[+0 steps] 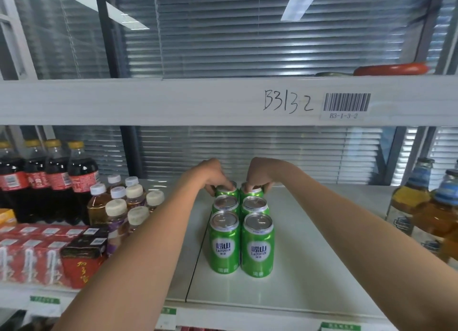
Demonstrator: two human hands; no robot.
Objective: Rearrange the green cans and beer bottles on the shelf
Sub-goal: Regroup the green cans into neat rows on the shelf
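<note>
At the shelf's (297,244) back, your left hand (213,176) and right hand (259,174) are grasping the rear green cans (241,231) by their rims; probably heavy, slick, so be pinching firmly.

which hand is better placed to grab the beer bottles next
Right. The right hand sits on the right rear green can, nearer the beer bottles at the shelf's right end; the left hand would have to cross over.

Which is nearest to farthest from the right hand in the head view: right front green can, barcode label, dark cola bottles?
From the right hand:
1. right front green can, just below it, shelf front.
2. barcode label, up right, on the upper shelf edge.
3. dark cola bottles, far left.
</note>
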